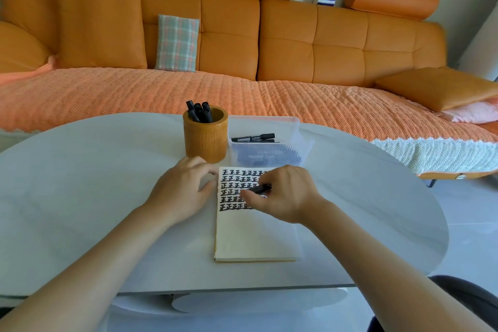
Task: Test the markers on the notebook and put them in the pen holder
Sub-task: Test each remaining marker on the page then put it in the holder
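Head-down view over a pale oval desk [80, 183], with an orange sofa [323, 43] beyond. Shows the right hand [280, 194] near the centre, grip clamped round a black marker [260, 188], low over the notebook [256, 237], marker tip hidden behind the fingers. Shows the left hand [183, 188] just left of the page, fingers relaxed, touching the notebook's left edge, nothing visible in its grip. Top of the page filled with rows of bold black characters; lower half blank.

Step in hand, judged from this: a test stroke beside the written rows. Press the page edge with the left hand to stop the notebook sliding. Draw one short, firm stroke on bare paper, lift cleanly, check for solid ink. Cap not visible, so impossible to say whether on or off; recap before storing.

Containers: a round orange pen holder [206, 140] at the far side, just beyond the left hand, holding several stored markers [200, 112] upright, bunched toward its left wall. Just right of it, a clear tray [296, 129] with at least two loose markers [253, 137] lying flat; exact count hard to tell through the ribbed wall.
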A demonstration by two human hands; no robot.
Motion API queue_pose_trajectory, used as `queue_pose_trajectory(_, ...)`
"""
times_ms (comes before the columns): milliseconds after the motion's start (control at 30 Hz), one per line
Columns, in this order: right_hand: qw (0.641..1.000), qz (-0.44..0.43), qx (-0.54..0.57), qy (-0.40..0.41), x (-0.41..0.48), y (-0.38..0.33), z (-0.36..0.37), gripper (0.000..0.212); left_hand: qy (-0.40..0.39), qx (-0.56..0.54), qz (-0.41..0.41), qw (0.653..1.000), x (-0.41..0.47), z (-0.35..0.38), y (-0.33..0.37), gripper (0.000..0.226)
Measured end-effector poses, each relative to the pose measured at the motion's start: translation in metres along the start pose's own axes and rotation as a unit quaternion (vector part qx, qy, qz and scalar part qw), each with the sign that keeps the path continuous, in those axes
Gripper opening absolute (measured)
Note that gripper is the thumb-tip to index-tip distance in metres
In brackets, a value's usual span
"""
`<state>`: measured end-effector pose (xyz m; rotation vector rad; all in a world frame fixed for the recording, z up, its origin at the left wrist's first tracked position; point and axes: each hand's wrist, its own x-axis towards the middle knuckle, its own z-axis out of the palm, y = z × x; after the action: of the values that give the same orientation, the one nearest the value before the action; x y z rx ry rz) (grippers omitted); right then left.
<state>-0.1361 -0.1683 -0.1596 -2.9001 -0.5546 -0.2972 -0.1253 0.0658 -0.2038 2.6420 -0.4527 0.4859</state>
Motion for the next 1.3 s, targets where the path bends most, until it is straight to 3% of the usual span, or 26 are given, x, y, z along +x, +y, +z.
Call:
queue_pose_trajectory(267, 0.994, 0.027, 0.106, -0.002, 0.010, -0.008, 0.005, 0.068, -0.025, 0.021, -0.004, 0.999, 0.003, 0.009, -0.008, 0.025)
queue_pose_trajectory(467, 0.953, 0.011, 0.301, 0.020, 0.033, -0.017, -0.006, 0.012, 0.086, -0.046, -0.094, 0.991, 0.020, 0.000, -0.016, 0.016)
queue_pose_trajectory(600, 0.920, 0.004, 0.384, 0.081, 0.068, -0.026, -0.025, 0.016, 0.149, -0.102, -0.143, 0.973, 0.033, -0.006, -0.029, 0.040)
queue_pose_trajectory(733, 0.888, 0.013, 0.433, 0.154, 0.110, -0.038, -0.046, 0.021, 0.126, -0.149, -0.169, 0.966, 0.045, -0.009, -0.036, 0.066)
queue_pose_trajectory(867, 0.876, 0.033, 0.431, 0.213, 0.150, -0.046, -0.057, 0.022, 0.102, -0.185, -0.161, 0.964, 0.056, -0.009, -0.041, 0.073)
queue_pose_trajectory(967, 0.891, 0.035, 0.406, 0.202, 0.172, -0.051, -0.054, 0.021, 0.100, -0.212, -0.156, 0.959, 0.061, -0.006, -0.046, 0.077)
queue_pose_trajectory(1167, 0.956, 0.035, 0.282, 0.078, 0.183, -0.057, -0.030, 0.019, 0.111, -0.235, -0.158, 0.952, 0.064, -0.006, -0.052, 0.075)
queue_pose_trajectory(1300, 0.971, 0.034, 0.234, 0.037, 0.183, -0.055, -0.021, 0.020, 0.097, -0.242, -0.162, 0.952, 0.065, -0.009, -0.054, 0.072)
